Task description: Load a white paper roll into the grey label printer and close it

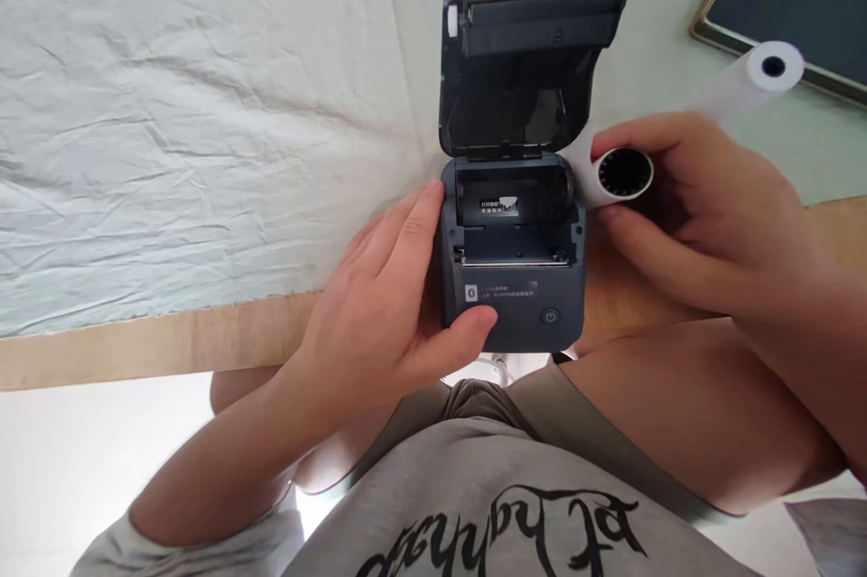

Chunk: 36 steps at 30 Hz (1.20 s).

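the right hand (711, 207) pinches a paper roll (608, 174) just right of the bay (494, 190) in the open printer (511, 302); from here its long axis seems to run left to right; the left hand (383, 288) lies spread against the printer's left side

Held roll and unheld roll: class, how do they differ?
The held roll has a wide dark opening inside a thin white rim; the unheld roll has a small dark hole inside a thick white ring. The held roll is in the right hand, beside the printer; the unheld roll is near the phone. Both are white, each with a round end in view.
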{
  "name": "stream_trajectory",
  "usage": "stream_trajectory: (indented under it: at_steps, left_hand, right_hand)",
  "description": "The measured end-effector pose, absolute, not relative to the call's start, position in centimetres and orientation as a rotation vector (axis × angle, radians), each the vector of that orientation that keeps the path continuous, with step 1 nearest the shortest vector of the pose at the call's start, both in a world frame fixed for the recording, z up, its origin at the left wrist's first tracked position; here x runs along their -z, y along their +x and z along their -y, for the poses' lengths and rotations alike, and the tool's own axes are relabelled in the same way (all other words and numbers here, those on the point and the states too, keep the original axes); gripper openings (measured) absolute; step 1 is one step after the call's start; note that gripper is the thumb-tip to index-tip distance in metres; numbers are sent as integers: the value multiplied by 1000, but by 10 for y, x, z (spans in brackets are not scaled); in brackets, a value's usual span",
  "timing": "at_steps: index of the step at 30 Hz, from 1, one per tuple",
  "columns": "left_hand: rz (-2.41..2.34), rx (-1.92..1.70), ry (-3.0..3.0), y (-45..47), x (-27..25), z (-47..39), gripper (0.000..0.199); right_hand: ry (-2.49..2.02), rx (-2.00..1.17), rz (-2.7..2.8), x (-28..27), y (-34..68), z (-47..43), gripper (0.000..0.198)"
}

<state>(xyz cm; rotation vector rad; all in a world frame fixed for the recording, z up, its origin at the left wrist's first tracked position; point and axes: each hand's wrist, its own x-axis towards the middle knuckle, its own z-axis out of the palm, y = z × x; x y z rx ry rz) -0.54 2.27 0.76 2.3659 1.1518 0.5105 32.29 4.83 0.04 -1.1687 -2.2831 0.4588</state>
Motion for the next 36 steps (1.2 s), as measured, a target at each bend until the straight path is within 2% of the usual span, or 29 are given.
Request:
stream_trajectory:
  at_steps: [3, 7, 12, 18, 20, 26, 30, 36]
  left_hand:
    - [-1158, -508, 2364, -6, -8, -22, 88]
    - [-1159, -491, 2352, -7, -9, -22, 87]
    - [-1168, -478, 2346, -6, -11, -21, 88]
    - [-1171, -466, 2286, -5, -11, -22, 88]
    - [-1178, -461, 2280, -5, -11, -23, 87]
    - [-1188, -458, 2270, -3, -12, -23, 87]
    - [-1180, -471, 2282, -4, -12, -23, 88]
    - [-1179, -478, 2284, -4, -10, -22, 88]
  right_hand:
    - [-1164, -326, 2295, 0, 323, -47, 30]
    - [-1263, -453, 2232, 1, 322, -45, 45]
    - [-1165, -293, 2338, 3, 323, -51, 34]
    - [-1205, -516, 2235, 12, 332, -51, 61]
    - [-1205, -541, 2238, 11, 332, -52, 61]
    - [-1155, -347, 2318, 8, 328, -56, 61]
    - [-1146, -576, 2118, 7, 326, -48, 61]
    - [-1365, -1064, 1467, -36, 302, -29, 37]
